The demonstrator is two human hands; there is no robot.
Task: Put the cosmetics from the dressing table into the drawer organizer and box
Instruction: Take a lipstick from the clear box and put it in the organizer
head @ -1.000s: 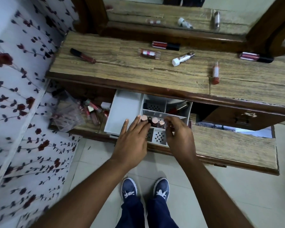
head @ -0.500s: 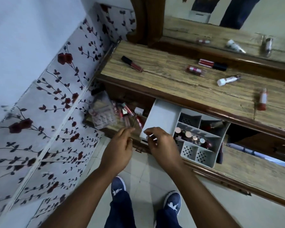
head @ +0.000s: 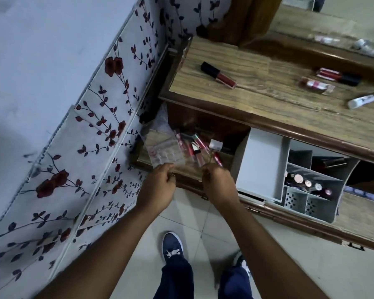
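Both hands are at the near edge of a clear plastic box (head: pixel 171 151) that lies in the open left part of the drawer. My left hand (head: pixel 158 186) grips its left front corner and my right hand (head: pixel 216 184) pinches its right front edge. Several red and pink lip gloss tubes (head: pixel 194 148) lie inside the box. To the right stands the white drawer organizer (head: pixel 261 165), with several round-capped cosmetics (head: pixel 307 182) in its middle row. On the dressing table top (head: pixel 257 96) lie a dark red lip gloss (head: pixel 218 75), two more red tubes (head: pixel 317 85) and a white tube (head: pixel 363 101).
A floral-patterned wall (head: pixel 91 126) runs close along the left. The mirror frame (head: pixel 253 16) rises at the back of the table. The drawer front (head: pixel 311 229) juts out over the tiled floor, where my shoes (head: pixel 172 249) stand.
Both hands left the organizer's middle row and moved left to the clear box, which they now hold. The view swung left and down.
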